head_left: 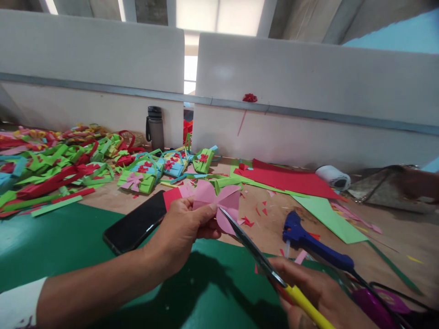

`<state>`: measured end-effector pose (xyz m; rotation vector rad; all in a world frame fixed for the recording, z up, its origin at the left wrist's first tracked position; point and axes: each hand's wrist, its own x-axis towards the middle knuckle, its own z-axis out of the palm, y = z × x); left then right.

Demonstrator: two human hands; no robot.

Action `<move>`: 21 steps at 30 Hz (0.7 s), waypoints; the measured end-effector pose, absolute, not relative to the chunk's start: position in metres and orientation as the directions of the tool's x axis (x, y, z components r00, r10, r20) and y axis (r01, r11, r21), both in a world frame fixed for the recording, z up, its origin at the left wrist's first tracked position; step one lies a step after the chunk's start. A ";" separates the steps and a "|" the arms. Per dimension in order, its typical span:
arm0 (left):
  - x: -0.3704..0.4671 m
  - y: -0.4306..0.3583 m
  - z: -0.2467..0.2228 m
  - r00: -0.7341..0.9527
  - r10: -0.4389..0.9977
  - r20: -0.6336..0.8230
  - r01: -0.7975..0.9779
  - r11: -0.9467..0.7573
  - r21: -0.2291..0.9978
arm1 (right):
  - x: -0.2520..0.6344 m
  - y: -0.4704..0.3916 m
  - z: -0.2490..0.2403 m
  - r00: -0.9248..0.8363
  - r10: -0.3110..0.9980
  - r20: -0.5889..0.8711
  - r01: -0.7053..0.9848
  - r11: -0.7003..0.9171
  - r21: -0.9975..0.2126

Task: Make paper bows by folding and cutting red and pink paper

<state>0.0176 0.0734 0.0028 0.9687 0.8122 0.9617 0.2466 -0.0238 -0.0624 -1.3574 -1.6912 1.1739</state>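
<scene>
Between the thumb and fingers of my left hand (187, 226) is a pink paper flower (230, 201) with rounded petals, held up above the table. My right hand (308, 290) grips scissors (255, 251) with a yellow handle. Their blades point up and left, and the tips touch the flower near its middle, by my left thumb. Whether the blades are fully closed is hard to tell. Part of my right hand is cut off by the bottom edge of the view.
A black phone (137, 224) lies left of my left hand. A blue glue gun (308, 240) rests at the right, near red paper (288, 178). Folded paper pieces (137, 180) and strips (61, 176) fill the back left. A bottle (155, 130) stands behind.
</scene>
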 end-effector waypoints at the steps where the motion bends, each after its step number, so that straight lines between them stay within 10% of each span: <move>1: 0.018 0.073 0.003 0.362 0.922 -0.138 -0.286 0.251 0.925 | 0.247 -0.024 -0.064 -0.246 0.968 -0.043 0.371 0.053 -0.927; 21: 0.017 0.072 0.008 0.403 0.911 -0.085 -0.289 0.215 0.933 | 0.243 -0.022 -0.045 -0.198 0.980 0.007 0.464 0.100 -0.880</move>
